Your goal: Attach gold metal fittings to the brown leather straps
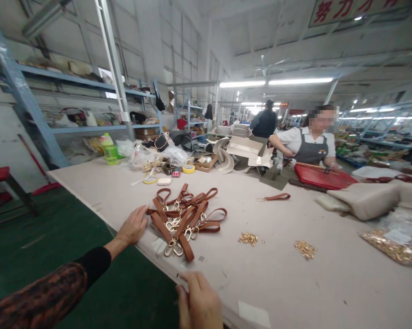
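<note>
Brown wrist straps (186, 220) w/ gold clasps (172, 241) heaped lower ctr-left. L hand (134, 226) at heap's edge, fingers part-curled, can't tell if gripping. R hand (202, 299), bottom ctr: fingers bent close, hold unclear. Co-worker (310, 144) upper right.

Mottled rust-brown and black sleeve (44, 292), long plain black cuff (97, 265), bare hands (134, 225)

Brown looped leather straps (189, 217) beside the left grip (133, 227) bear pale-gold metal clasps (173, 222); the flat table (233, 283) is pinkish beige, the fabric sleeve (65, 284) mottled brown and black.
</note>
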Motion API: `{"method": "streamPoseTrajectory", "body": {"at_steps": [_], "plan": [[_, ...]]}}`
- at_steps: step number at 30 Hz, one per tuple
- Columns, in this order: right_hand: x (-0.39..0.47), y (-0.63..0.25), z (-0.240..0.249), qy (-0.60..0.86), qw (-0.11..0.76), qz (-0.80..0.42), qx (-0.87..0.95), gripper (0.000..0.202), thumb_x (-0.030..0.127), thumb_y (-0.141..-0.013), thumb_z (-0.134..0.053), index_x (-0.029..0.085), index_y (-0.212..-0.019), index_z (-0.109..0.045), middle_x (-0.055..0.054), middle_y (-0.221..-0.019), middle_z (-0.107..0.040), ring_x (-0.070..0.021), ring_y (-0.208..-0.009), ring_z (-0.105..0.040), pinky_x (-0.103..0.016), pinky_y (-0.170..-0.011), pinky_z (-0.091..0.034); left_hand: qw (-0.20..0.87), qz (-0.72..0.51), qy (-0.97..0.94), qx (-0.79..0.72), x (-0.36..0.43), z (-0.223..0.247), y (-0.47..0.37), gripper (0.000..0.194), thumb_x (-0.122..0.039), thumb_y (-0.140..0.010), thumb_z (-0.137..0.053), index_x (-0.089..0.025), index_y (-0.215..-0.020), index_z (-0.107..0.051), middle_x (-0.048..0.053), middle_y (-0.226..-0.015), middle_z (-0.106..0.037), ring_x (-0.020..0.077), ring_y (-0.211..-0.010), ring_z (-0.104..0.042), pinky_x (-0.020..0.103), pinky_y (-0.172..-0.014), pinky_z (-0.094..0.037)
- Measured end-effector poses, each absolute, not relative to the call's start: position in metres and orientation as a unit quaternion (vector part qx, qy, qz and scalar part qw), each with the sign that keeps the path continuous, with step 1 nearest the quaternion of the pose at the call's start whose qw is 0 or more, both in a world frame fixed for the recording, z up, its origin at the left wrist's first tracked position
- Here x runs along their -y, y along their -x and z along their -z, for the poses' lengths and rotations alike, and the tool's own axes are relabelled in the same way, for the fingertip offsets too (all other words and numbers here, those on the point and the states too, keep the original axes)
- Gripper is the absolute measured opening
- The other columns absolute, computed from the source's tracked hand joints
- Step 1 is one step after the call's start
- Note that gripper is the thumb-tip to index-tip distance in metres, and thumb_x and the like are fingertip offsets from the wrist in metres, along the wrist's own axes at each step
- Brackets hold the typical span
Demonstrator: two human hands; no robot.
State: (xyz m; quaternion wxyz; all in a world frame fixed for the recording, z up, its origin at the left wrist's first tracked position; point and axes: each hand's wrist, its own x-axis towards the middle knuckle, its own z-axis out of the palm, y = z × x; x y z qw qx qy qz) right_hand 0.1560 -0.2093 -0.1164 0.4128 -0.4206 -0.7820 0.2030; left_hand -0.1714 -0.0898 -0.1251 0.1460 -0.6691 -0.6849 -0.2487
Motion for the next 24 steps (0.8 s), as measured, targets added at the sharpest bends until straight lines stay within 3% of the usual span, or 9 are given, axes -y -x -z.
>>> {"method": "streamPoseTrajectory", "body": {"at_steps": [2,4,8,9,12,16,20,24], "plan": [[0.191,-0.157,0.099,0.474,0.386,-0.142,0.779,0.034,0.016,-0.084,-0.051,0.022,-0.117,-0.055,-0.009,-0.105,-0.064,-0.0241,-0.093,-0.064,-0.033,-0.077,-0.051,0.148,0.248,0.672,0.682,0.089,0.127,0.173,0.048,-0.028,-0.085,-0.03,-0.007,-0.122,-0.051,0.019,-0.128,-0.056,0.0291,-0.121,-0.05,0.046,-0.108,-0.04],[0.174,-0.155,0.09,0.517,0.34,-0.109,0.778,0.035,0.018,-0.08,-0.058,0.018,-0.116,-0.057,-0.012,-0.109,-0.062,-0.0264,-0.095,-0.063,-0.035,-0.077,-0.051,0.151,0.247,0.676,0.678,0.088,0.128,0.175,0.048,-0.028,-0.084,-0.031,-0.006,-0.121,-0.051,0.019,-0.127,-0.057,0.0288,-0.12,-0.052,0.045,-0.107,-0.04],[0.154,-0.146,0.092,0.54,0.285,-0.117,0.783,0.009,0.018,-0.077,-0.061,0.018,-0.085,-0.064,-0.01,-0.093,-0.064,-0.0248,-0.086,-0.063,-0.033,-0.073,-0.049,0.162,0.254,0.677,0.671,0.087,0.131,0.177,0.047,-0.026,-0.084,-0.031,-0.006,-0.121,-0.052,0.019,-0.126,-0.058,0.0287,-0.119,-0.053,0.045,-0.106,-0.041],[0.15,-0.144,0.093,0.541,0.294,-0.135,0.777,0.004,0.019,-0.078,-0.06,0.018,-0.08,-0.063,-0.009,-0.088,-0.064,-0.0236,-0.082,-0.063,-0.032,-0.072,-0.049,0.162,0.257,0.676,0.672,0.086,0.132,0.178,0.047,-0.025,-0.084,-0.031,-0.005,-0.121,-0.052,0.019,-0.126,-0.058,0.0285,-0.12,-0.053,0.044,-0.106,-0.041],[0.139,-0.141,0.089,0.533,0.363,-0.269,0.716,0.019,0.031,-0.083,-0.056,0.018,-0.07,-0.058,-0.004,-0.072,-0.063,-0.0202,-0.07,-0.061,-0.03,-0.064,-0.048,0.157,0.269,0.672,0.672,0.086,0.134,0.179,0.047,-0.024,-0.083,-0.033,-0.006,-0.121,-0.053,0.019,-0.127,-0.058,0.0275,-0.12,-0.052,0.043,-0.107,-0.04],[0.119,-0.142,0.07,0.45,0.47,-0.505,0.568,0.035,0.052,-0.08,-0.058,0.017,-0.075,-0.059,-0.004,-0.076,-0.066,-0.0216,-0.074,-0.066,-0.029,-0.059,-0.053,0.138,0.294,0.667,0.67,0.086,0.135,0.179,0.047,-0.022,-0.082,-0.035,-0.006,-0.122,-0.054,0.02,-0.128,-0.057,0.0288,-0.123,-0.05,0.045,-0.108,-0.039],[0.106,-0.147,0.05,0.405,0.527,-0.546,0.509,0.04,0.055,-0.073,-0.068,0.015,-0.074,-0.061,-0.005,-0.079,-0.07,-0.0212,-0.074,-0.068,-0.032,-0.066,-0.056,0.113,0.324,0.661,0.667,0.086,0.135,0.176,0.049,-0.025,-0.082,-0.035,-0.005,-0.122,-0.054,0.021,-0.129,-0.055,0.0311,-0.124,-0.049,0.048,-0.11,-0.036],[0.109,-0.155,0.035,0.359,0.571,-0.564,0.476,0.036,0.051,-0.074,-0.07,0.015,-0.077,-0.062,-0.008,-0.085,-0.073,-0.0217,-0.077,-0.069,-0.035,-0.072,-0.057,0.092,0.362,0.652,0.66,0.088,0.128,0.178,0.049,-0.031,-0.082,-0.036,-0.005,-0.119,-0.056,0.022,-0.128,-0.056,0.0328,-0.122,-0.051,0.048,-0.109,-0.037]]}}
